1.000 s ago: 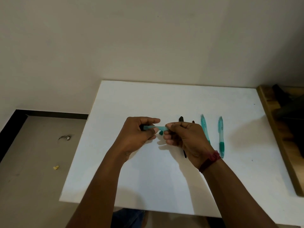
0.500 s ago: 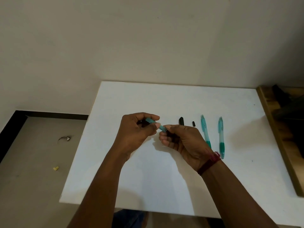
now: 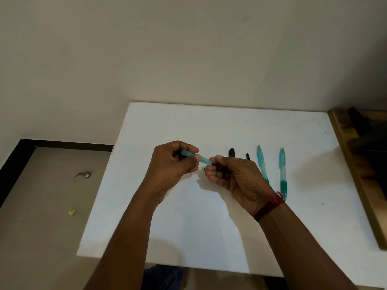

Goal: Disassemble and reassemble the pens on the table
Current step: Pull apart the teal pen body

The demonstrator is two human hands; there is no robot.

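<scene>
Above the white table (image 3: 188,227), my left hand (image 3: 171,164) pinches a translucent teal pen barrel (image 3: 204,159) that slants down to the right. My right hand (image 3: 232,174) meets the barrel's right end with thumb and forefinger, its fingers curled around a dark part that is mostly hidden. Two whole teal pens (image 3: 261,162) (image 3: 282,170) lie side by side on the table to the right of my right hand. A black pen piece (image 3: 231,152) and a smaller black piece (image 3: 247,156) lie just beyond my right hand.
A wooden ledge (image 3: 351,164) runs along the table's right edge with dark objects on it. The wall stands right behind the table. Left of the table is bare floor with a little debris (image 3: 83,174).
The teal barrel has tilted from level to slanting down-right. My right hand has drawn slightly toward me and to the left, uncovering the two black pieces on the table.
</scene>
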